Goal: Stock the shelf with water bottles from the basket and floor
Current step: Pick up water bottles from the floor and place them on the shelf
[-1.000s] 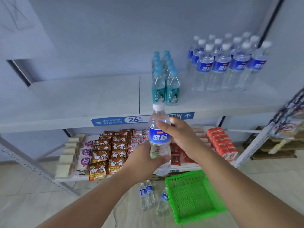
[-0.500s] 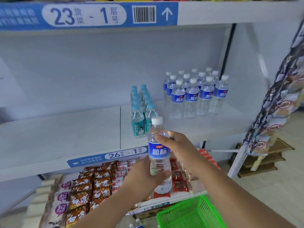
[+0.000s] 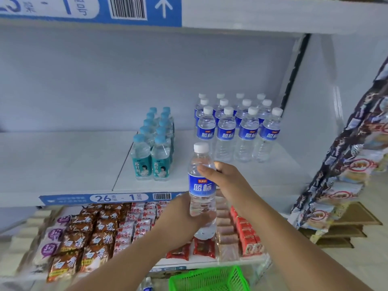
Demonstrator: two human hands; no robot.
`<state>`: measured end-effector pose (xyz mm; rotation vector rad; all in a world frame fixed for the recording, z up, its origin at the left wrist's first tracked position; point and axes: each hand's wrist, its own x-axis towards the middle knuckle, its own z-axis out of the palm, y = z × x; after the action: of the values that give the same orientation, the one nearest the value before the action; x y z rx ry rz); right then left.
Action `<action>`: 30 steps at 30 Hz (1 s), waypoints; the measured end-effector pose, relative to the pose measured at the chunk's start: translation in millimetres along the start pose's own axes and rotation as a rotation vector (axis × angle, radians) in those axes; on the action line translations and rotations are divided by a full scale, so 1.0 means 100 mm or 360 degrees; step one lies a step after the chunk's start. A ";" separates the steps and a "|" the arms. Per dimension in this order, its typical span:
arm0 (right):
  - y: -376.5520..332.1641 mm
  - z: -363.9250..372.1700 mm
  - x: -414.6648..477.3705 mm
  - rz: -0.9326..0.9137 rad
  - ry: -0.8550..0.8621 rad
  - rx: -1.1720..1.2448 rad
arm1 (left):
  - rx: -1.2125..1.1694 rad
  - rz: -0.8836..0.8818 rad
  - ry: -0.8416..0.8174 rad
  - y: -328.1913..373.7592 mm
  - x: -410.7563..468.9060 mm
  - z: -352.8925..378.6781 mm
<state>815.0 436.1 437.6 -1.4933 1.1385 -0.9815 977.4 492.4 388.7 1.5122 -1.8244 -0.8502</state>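
Carrying a clear plastic water bottle with a blue label and white cap [image 3: 202, 192] toward the white metal shelf [image 3: 63, 164], the person has it upright in both hands: the right hand [image 3: 225, 181] wraps its fingers [image 3: 204, 169] round the shoulder, the left hand [image 3: 184, 219] cups the base. Beyond the fingertips stands the block of matching blue-label bottles [image 3: 237, 129]; left of them, teal-label bottles [image 3: 152, 152]. Next, I judge, comes setting it just before that block. Since half a second ago the bottle has risen, and the green plastic basket [image 3: 210, 279] sits lower in view.

Upright blue-labelled water bottle [image 3: 202, 190], held
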 end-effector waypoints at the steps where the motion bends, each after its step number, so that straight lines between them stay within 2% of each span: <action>1: 0.00 -0.04 0.02 0.0002 -0.0001 0.0005 | 0.0013 -0.0009 0.0000 0.02 0.04 0.02; 7: -0.01 -0.13 0.21 0.0047 0.0007 0.0118 | 0.0023 0.0025 0.0012 0.00 0.35 0.02; 15: -0.18 -0.20 0.58 0.0065 0.0081 -0.0015 | -0.0077 0.0069 0.0096 -0.02 0.87 -0.06; 30: 0.03 -0.56 1.12 0.0187 -0.0033 0.0056 | -0.0118 -0.0086 0.0192 -0.14 1.62 0.21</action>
<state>787.8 314.3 449.9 -1.3893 1.1746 -0.8994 943.8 332.9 373.9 1.5379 -1.6541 -0.8245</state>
